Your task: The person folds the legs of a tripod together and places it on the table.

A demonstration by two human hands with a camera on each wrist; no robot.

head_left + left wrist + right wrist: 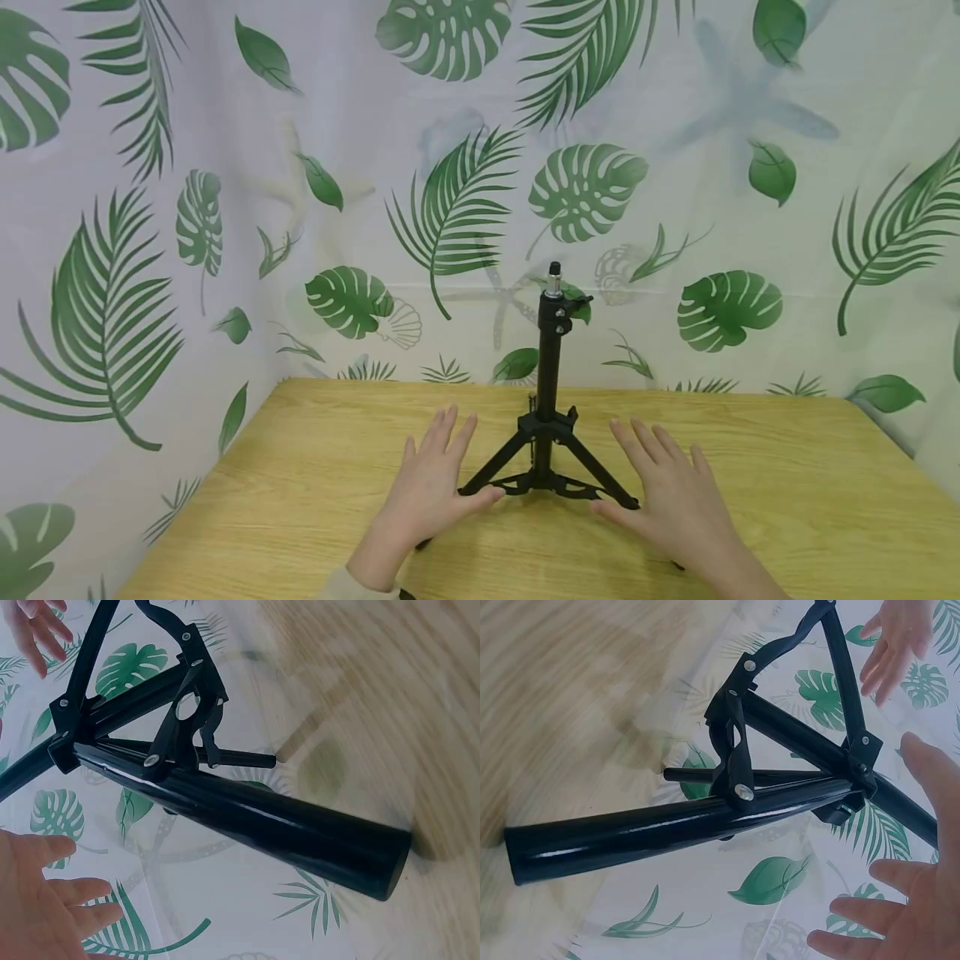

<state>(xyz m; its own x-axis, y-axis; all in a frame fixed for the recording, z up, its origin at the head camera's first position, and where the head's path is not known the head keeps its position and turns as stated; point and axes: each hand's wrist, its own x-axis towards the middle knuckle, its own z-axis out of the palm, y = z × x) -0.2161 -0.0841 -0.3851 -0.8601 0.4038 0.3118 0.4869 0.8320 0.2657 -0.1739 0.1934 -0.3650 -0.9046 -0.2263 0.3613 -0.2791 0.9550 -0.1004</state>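
A small black light stand stands upright on the wooden table, its legs spread and its silver-and-black spigot on top. On its left, my left hand is held with fingers spread and straight, the thumb overlapping the left leg in the head view. My right hand mirrors it on the other side, thumb by the right leg. Neither hand grips anything. Both wrist views show a leg tube and its hinged brace close up, with fingers apart from them.
The wood-grain table runs back to a white curtain printed with green leaves, starfish and shells. This curtain also hangs along the left side. A clamp knob juts right from the stand's collar.
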